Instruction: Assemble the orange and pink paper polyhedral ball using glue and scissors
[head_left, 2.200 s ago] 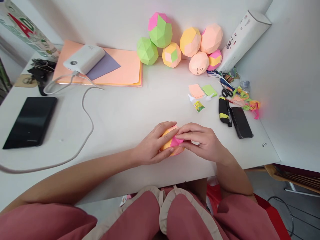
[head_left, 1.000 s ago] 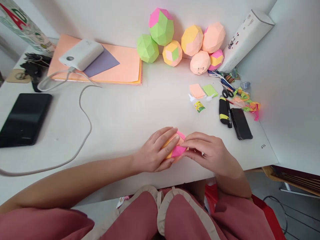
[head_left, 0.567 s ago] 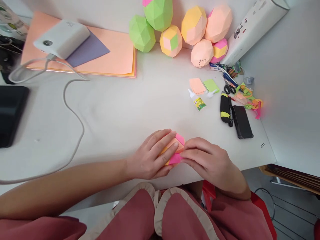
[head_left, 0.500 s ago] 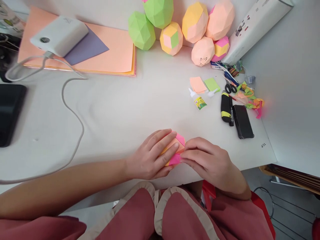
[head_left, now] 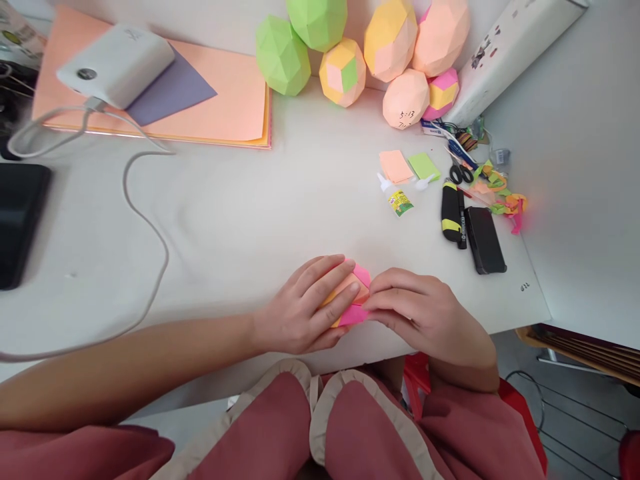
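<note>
A folded paper ball point(head_left: 356, 313) in pink, orange and yellow sits between my hands, low over the desk's front edge. My left hand point(head_left: 313, 303) is wrapped over its left side, fingers lying across the top facets and covering much of it. At the ball's right edge, the fingertips of my right hand point(head_left: 417, 310) are pinched together on a pink paper part. What lies between those fingertips is mostly hidden.
Several finished paper balls point(head_left: 393, 40) line the wall. Right of centre lie a glue bottle point(head_left: 399, 199), peach paper squares point(head_left: 395, 167) and green ones point(head_left: 425, 167). Scissors point(head_left: 461, 175), a cutter point(head_left: 451, 213) and a phone point(head_left: 485, 240) lie farther right. A power bank point(head_left: 117, 67) trails a cable.
My right fingers have shifted slightly at the ball's right edge, and more of the pink flap shows beside them. My left hand keeps its hold. The view has tilted slightly.
</note>
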`<control>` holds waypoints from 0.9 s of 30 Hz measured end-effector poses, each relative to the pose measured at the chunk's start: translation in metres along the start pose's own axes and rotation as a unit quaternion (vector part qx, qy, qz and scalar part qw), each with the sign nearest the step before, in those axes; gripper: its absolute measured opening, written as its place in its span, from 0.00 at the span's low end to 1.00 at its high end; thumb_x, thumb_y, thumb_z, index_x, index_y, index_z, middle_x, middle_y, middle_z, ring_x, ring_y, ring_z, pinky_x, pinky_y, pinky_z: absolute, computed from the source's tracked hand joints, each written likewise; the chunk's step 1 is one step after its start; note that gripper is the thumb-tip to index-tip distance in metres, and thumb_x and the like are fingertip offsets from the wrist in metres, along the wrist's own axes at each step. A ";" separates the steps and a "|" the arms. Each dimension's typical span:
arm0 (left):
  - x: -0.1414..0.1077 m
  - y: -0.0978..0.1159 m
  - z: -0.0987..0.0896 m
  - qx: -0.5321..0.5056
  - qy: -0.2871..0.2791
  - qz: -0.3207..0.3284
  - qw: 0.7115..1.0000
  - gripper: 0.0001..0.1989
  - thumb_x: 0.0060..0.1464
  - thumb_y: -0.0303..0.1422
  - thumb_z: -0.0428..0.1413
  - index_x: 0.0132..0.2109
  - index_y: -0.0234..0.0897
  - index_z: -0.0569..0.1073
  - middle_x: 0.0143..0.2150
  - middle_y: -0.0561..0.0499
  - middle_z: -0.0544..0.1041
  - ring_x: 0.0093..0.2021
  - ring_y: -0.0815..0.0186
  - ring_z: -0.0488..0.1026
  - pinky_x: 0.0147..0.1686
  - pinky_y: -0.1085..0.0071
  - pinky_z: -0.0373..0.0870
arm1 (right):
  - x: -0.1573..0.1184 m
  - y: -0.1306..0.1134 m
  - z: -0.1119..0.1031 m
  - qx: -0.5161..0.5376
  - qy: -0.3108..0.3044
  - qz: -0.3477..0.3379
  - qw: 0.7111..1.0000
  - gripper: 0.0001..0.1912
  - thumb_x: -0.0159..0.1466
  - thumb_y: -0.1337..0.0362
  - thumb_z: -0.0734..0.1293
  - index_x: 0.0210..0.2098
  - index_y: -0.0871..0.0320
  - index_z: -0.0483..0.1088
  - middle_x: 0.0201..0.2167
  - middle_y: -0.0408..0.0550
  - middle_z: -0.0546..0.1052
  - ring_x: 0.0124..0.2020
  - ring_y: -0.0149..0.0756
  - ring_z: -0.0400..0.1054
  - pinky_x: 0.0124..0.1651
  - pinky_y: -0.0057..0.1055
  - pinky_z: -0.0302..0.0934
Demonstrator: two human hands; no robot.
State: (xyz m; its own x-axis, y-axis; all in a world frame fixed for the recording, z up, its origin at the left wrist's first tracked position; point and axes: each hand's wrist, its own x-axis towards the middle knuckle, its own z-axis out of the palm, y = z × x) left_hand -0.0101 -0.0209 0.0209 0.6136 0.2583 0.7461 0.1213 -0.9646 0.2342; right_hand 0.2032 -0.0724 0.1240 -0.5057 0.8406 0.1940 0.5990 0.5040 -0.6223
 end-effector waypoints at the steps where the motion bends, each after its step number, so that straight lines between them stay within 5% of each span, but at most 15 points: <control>1: 0.000 0.000 0.000 0.000 0.001 0.002 1.000 0.27 0.68 0.42 0.44 0.64 0.27 0.61 0.64 0.26 0.65 0.67 0.40 0.59 0.52 0.43 0.74 | 0.000 0.000 0.000 0.010 -0.002 0.005 1.000 0.06 0.69 0.70 0.63 0.41 0.58 0.73 0.38 0.49 0.77 0.36 0.30 0.71 0.37 0.26 0.68; 14: 0.003 0.000 -0.001 0.027 -0.003 0.025 0.999 0.25 0.69 0.40 0.40 0.60 0.23 0.64 0.57 0.26 0.68 0.65 0.39 0.61 0.49 0.44 0.75 | 0.002 0.002 0.003 0.038 0.003 0.023 0.999 0.07 0.67 0.74 0.64 0.34 0.59 0.71 0.33 0.46 0.75 0.32 0.27 0.68 0.34 0.24 0.65; 27: 0.003 -0.009 0.000 0.019 -0.002 0.018 1.000 0.25 0.68 0.42 0.40 0.63 0.30 0.62 0.59 0.31 0.67 0.66 0.43 0.61 0.51 0.46 0.75 | 0.008 0.006 0.002 0.085 0.010 0.030 0.996 0.05 0.65 0.73 0.68 0.34 0.59 0.72 0.31 0.44 0.76 0.33 0.28 0.69 0.36 0.25 0.67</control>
State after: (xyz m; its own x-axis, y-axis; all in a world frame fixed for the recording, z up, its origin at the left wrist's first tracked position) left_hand -0.0094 -0.0114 0.0206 0.6218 0.2232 0.7507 0.1282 -0.9746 0.1836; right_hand 0.2015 -0.0633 0.1201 -0.4592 0.8726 0.1661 0.5125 0.4130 -0.7528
